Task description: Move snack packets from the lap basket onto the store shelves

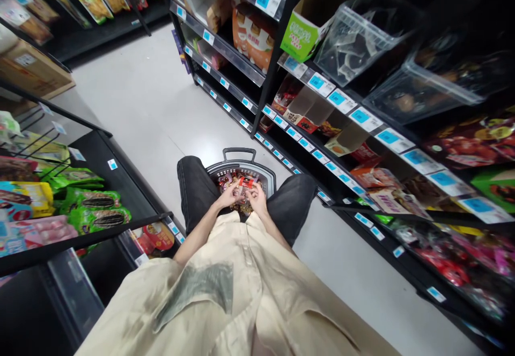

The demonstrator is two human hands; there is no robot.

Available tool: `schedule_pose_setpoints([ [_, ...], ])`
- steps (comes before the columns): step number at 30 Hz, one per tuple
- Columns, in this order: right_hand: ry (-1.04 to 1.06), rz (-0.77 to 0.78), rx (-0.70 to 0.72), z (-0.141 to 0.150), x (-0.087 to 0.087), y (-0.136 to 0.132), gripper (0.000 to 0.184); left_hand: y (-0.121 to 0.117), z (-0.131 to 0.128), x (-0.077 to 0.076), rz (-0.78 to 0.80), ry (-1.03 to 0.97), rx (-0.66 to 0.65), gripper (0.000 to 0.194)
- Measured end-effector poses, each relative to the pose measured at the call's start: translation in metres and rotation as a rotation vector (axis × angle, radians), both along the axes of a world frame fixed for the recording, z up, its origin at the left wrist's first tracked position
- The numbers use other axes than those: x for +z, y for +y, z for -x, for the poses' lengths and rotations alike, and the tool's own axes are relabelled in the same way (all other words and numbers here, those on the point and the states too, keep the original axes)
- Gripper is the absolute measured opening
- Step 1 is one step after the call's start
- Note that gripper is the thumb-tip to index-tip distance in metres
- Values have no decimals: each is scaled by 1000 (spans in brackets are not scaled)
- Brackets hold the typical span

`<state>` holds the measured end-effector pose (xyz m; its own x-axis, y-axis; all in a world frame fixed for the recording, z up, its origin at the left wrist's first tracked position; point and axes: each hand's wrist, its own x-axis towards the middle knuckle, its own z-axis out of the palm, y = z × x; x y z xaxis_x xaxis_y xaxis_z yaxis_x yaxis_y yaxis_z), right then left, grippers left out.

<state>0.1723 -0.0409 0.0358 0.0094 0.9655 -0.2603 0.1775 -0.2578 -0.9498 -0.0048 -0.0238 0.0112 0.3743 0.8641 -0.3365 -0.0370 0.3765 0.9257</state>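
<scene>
At the centre of the frame, the packet is bright red and the basket grey, patterned with small holes. The wrappers inside look mixed red, gold and purple, though too small to be sure. Below, a cream shirt bears a grey-green patch; the trousers are faded black. At right, price tags are blue and white.
</scene>
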Motion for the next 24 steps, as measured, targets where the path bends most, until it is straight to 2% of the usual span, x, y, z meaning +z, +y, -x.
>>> schedule_pose_setpoints([
  [6,44,66,-17,2,-3,1,58,0,0,-4,37,17,41,103],
  [9,29,64,4,4,-5,0,69,0,1,-4,23,24,29,102],
  [13,-18,50,35,4,-5,-2,76,0,2,-1,10,13,-15,103],
  [17,-96,29,69,1,-4,-3,74,0,1,2,13,18,-40,103],
  [24,-72,10,58,4,6,-6,61,1,-2,4,31,7,-5,87],
])
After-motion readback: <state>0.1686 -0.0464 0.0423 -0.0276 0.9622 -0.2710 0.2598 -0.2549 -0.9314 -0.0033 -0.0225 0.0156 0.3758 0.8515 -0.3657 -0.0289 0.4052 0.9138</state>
